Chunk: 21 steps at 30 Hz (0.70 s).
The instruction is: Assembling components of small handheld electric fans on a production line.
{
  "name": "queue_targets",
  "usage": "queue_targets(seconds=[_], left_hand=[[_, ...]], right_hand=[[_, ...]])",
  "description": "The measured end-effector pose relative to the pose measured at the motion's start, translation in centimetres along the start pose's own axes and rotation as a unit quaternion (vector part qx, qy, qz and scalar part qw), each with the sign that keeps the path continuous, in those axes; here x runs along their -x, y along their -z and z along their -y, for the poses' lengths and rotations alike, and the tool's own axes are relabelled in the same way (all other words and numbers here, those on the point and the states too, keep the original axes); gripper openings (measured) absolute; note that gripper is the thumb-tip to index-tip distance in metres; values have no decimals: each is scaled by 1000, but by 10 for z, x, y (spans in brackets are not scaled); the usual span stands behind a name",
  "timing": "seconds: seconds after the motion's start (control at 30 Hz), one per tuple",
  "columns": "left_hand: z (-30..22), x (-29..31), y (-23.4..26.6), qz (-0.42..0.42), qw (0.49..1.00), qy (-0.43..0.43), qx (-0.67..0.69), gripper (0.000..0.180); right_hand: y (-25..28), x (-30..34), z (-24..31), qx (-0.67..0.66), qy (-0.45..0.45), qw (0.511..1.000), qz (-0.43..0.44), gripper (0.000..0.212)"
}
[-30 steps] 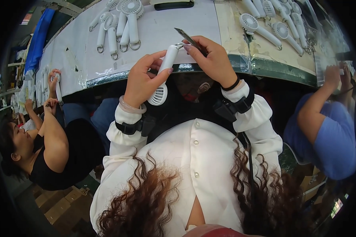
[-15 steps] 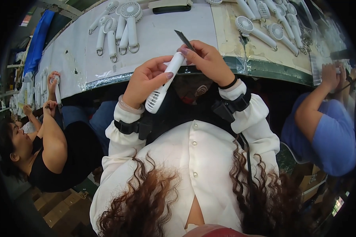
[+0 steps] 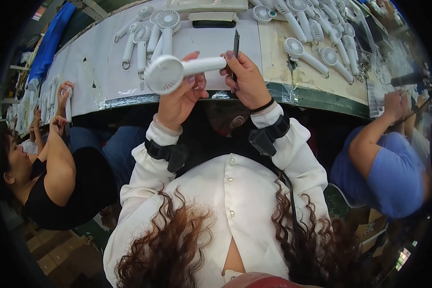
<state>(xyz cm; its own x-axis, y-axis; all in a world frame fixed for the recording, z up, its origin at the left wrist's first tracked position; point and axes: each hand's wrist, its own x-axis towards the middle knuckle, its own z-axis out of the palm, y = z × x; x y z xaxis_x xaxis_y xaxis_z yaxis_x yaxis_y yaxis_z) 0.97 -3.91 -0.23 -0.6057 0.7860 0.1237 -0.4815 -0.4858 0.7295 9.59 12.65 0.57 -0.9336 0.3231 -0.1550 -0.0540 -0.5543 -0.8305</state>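
Observation:
A white handheld fan (image 3: 165,75) is in my left hand (image 3: 181,98), raised above the near edge of the table. Its round grille head is toward the left and its handle points right. My left fingers close around the handle near the head. My right hand (image 3: 248,79) grips a slim dark utility knife (image 3: 235,50) upright, its pointed blade up. The right fingertips also meet the end of the fan's handle, and partly hide it.
Several white handheld fans (image 3: 168,20) lie at the back left, and a bigger group (image 3: 329,56) lies at the right. A black object (image 3: 214,23) rests at the back. Another person sits on each side of me; the left one holds a fan (image 3: 68,103).
The fan has turned from slanting down to lying level, its head swinging up and left to show the round face. The knife has gone from tilted to upright.

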Motion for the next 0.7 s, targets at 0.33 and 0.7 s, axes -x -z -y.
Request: queue_targets(seconds=[0.33, 0.7], left_hand=[[-21, -45, 3, -104, 954, -17, -280, 36], [-1, -43, 18, 10, 760, -44, -648, 28]], right_hand=[[21, -29, -6, 264, 182, 947, -34, 28], [39, -11, -3, 234, 173, 954, -66, 26]])
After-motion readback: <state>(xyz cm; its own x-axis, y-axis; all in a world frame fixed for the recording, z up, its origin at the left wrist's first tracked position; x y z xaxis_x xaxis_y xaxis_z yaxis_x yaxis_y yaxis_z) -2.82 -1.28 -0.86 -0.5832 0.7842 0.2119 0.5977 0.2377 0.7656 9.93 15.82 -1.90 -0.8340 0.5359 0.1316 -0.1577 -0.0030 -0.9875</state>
